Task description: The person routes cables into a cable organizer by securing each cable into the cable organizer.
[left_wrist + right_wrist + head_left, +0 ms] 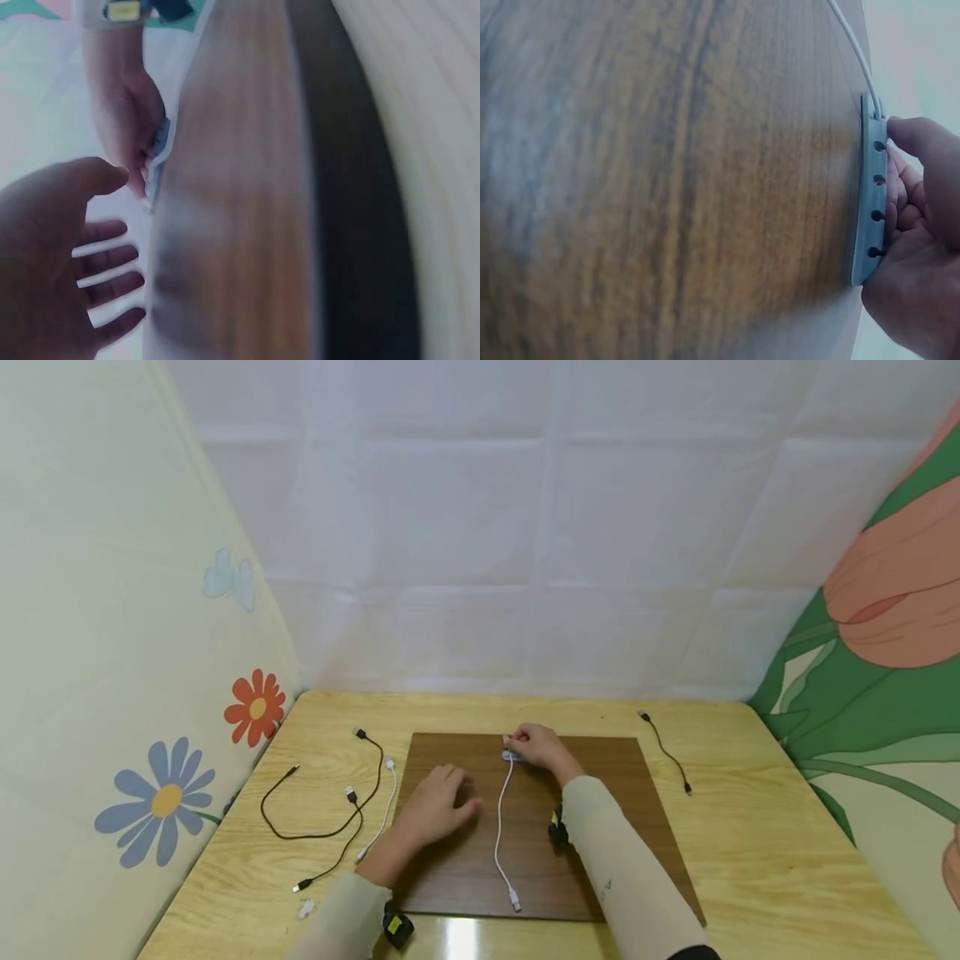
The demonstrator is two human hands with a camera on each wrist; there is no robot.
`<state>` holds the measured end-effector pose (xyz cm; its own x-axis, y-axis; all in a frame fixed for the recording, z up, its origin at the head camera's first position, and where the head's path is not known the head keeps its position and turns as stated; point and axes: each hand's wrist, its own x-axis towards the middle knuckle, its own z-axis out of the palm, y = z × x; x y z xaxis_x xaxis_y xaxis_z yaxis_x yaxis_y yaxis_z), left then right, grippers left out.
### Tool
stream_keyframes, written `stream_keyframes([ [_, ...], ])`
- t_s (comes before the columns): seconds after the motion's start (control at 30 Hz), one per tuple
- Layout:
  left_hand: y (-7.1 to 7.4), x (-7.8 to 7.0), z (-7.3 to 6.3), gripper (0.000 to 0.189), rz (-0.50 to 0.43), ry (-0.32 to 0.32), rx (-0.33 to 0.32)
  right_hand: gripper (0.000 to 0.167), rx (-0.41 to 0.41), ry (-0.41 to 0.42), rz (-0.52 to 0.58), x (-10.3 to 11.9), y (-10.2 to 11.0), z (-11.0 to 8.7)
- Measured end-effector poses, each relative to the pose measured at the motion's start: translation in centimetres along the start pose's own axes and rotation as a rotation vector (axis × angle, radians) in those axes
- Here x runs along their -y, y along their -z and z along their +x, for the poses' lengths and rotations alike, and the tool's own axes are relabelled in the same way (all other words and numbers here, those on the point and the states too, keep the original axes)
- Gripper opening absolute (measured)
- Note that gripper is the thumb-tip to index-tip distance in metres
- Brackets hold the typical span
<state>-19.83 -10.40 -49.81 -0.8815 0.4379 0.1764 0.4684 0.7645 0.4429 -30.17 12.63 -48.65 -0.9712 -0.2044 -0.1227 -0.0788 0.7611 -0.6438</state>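
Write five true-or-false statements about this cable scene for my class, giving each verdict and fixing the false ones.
1. The right hand is at the blue-grey holder. True.
2. The left hand grips a black cable. False: it holds nothing.
3. The white cable on the brown board runs into the holder's end slot. True.
4. Every black cable lies left of the board. False: a short black cable lies to its right.
5. Another white cable lies left of the board. True.

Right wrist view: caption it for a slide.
A white cable runs into the end slot of a blue-grey holder on a brown board, the right hand curled beside it.
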Motion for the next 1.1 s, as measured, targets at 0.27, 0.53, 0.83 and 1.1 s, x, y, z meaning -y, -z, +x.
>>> stream_keyframes([
  [0.27, -1.0, 1.4, -0.5, 0.082, 0.166, 0.171, 0.032, 0.024, 0.005, -0.009, 0.017, 0.2, 0.0, 0.2],
  [0.53, -1.7, 1.6, -0.7, 0.086, 0.217, 0.169, 0.089, 0.025, 0.016, -0.033, 0.028, 0.1, 0.0, 0.2],
  [0.83, -1.1, 0.8, -1.0, 0.085, 0.237, 0.195, 0.170, 0.026, 0.019, -0.011, 0.028, 0.0, 0.1, 0.2],
  [1.1, -0.4, 0.0, -0.9, 0.086, 0.268, 0.204, 0.256, 0.028, 0.029, 0.018, 0.015, -0.3, 0.3, 0.0],
])
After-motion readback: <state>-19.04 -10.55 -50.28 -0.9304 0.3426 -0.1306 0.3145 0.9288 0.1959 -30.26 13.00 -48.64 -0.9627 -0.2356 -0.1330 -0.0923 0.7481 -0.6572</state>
